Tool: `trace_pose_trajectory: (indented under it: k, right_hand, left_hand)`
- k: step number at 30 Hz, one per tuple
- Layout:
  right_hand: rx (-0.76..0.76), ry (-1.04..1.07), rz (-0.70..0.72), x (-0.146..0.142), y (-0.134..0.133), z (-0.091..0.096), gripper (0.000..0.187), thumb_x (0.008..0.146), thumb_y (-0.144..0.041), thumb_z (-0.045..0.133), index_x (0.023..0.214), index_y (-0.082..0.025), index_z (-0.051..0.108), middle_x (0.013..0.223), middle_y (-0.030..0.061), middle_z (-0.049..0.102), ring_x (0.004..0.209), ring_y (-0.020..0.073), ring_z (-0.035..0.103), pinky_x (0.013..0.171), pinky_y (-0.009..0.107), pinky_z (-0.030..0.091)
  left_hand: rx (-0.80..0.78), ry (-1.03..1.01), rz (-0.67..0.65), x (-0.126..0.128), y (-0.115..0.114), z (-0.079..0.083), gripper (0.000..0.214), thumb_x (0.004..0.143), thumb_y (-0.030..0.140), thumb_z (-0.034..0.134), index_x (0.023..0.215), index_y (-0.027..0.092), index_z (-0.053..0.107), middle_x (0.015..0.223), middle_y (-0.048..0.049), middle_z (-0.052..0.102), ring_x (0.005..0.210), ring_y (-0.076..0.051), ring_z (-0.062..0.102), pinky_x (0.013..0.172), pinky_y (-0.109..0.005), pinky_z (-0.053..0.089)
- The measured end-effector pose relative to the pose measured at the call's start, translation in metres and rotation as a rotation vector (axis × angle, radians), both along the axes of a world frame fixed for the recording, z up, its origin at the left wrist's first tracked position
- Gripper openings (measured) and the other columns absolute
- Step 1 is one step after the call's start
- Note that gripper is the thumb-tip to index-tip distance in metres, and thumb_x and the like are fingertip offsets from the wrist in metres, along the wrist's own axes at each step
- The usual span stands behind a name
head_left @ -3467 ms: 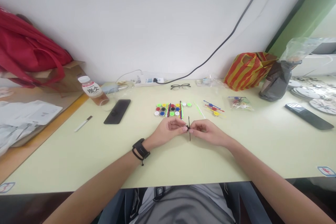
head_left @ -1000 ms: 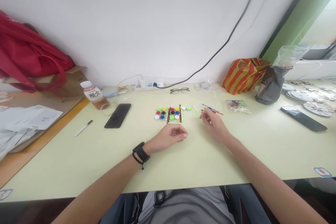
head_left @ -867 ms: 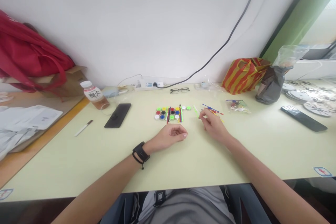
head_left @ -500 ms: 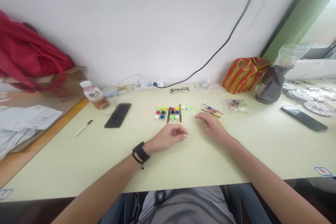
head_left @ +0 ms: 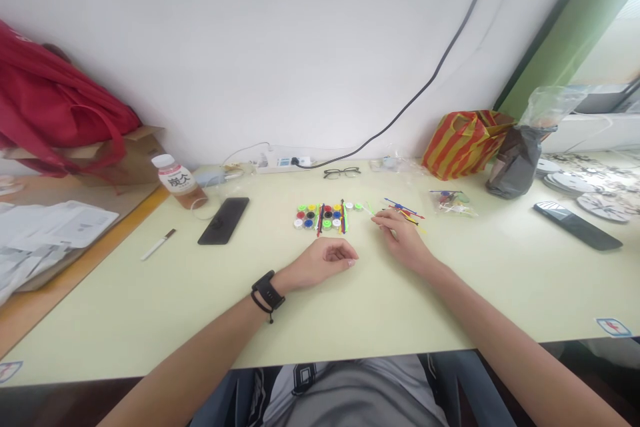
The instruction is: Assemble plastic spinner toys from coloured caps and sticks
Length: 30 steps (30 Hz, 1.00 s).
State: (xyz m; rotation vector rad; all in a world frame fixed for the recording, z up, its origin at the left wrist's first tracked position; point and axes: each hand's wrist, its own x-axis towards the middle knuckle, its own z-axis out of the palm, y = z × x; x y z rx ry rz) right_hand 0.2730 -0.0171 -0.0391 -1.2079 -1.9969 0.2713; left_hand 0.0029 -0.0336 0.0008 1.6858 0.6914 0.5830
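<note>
My right hand point(head_left: 403, 240) pinches a thin white plastic stick point(head_left: 368, 211) between thumb and fingertips. Its free end points left toward a white disc point(head_left: 350, 205) and a green disc point(head_left: 359, 207). A thin green stick stands just behind it. My left hand point(head_left: 325, 261) rests on the table, fingers curled in toward the thumb around nothing I can see. Beyond it lie small round discs in red, black, blue, green, yellow and white point(head_left: 310, 215), with bundles of coloured sticks point(head_left: 344, 217) between them. More loose arrow-tipped sticks point(head_left: 400, 205) are partly behind my right hand.
A clear bag point(head_left: 453, 203) of coloured parts lies to the right, a dark phone point(head_left: 575, 225) beyond it. On the left are another phone point(head_left: 223, 221), a drink bottle point(head_left: 177, 180) and a white pen-like stick point(head_left: 159, 244). Glasses point(head_left: 342, 173) and a power strip point(head_left: 283, 160) sit by the wall.
The white stick has shifted slightly right with my right hand, and less of it shows. My left hand stays almost where it was.
</note>
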Motion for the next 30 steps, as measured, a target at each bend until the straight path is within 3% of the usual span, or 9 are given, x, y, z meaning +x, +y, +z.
trace_pose_trajectory:
  k: [8, 12, 20, 25, 30]
  right_hand:
    - [-0.040, -0.033, 0.048, -0.003, 0.000, -0.009, 0.060, 0.088, -0.007, 0.044, 0.141, -0.023, 0.065, 0.152, 0.0112, 0.057, 0.142, 0.0293, 0.052, 0.120, 0.055, 0.042]
    - [-0.058, -0.034, 0.075, -0.003, -0.001, -0.011, 0.069, 0.084, -0.003, 0.042, 0.146, -0.024, 0.061, 0.156, 0.0092, 0.053, 0.146, 0.0286, 0.049, 0.122, 0.056, 0.039]
    - [-0.077, -0.058, 0.089, -0.006, -0.001, -0.011, 0.067, 0.085, -0.003, 0.043, 0.145, -0.023, 0.061, 0.157, 0.0101, 0.053, 0.146, 0.0289, 0.049, 0.121, 0.054, 0.041]
    - [-0.091, -0.074, 0.060, -0.010, -0.005, 0.000, 0.050, 0.089, -0.009, 0.045, 0.132, -0.018, 0.070, 0.149, 0.0153, 0.060, 0.140, 0.0311, 0.055, 0.116, 0.051, 0.046]
    - [-0.073, -0.014, -0.010, -0.010, -0.010, 0.012, 0.025, 0.094, -0.020, 0.051, 0.099, -0.021, 0.075, 0.115, 0.0124, 0.076, 0.103, 0.0285, 0.072, 0.090, 0.042, 0.057]
  left_hand:
    - [-0.006, 0.002, -0.007, 0.001, 0.000, 0.000, 0.030, 0.089, 0.043, 0.076, 0.099, 0.015, 0.075, 0.096, -0.0090, 0.073, 0.089, -0.018, 0.066, 0.084, -0.032, 0.052]
    - [0.002, 0.010, -0.010, 0.002, 0.000, 0.001, 0.031, 0.088, 0.044, 0.076, 0.098, 0.015, 0.075, 0.095, -0.0089, 0.073, 0.087, -0.018, 0.066, 0.083, -0.032, 0.051]
    - [0.024, 0.023, -0.010, 0.001, 0.001, -0.002, 0.029, 0.090, 0.043, 0.074, 0.099, 0.016, 0.074, 0.096, -0.0089, 0.073, 0.088, -0.018, 0.066, 0.083, -0.032, 0.052]
    - [0.002, 0.019, -0.008, 0.001, 0.002, -0.002, 0.029, 0.089, 0.043, 0.076, 0.097, 0.016, 0.074, 0.095, -0.0082, 0.073, 0.086, -0.017, 0.066, 0.082, -0.031, 0.051]
    - [-0.002, -0.011, 0.036, 0.002, 0.001, -0.002, 0.026, 0.089, 0.041, 0.076, 0.097, 0.016, 0.075, 0.097, -0.0079, 0.073, 0.090, -0.018, 0.066, 0.085, -0.031, 0.051]
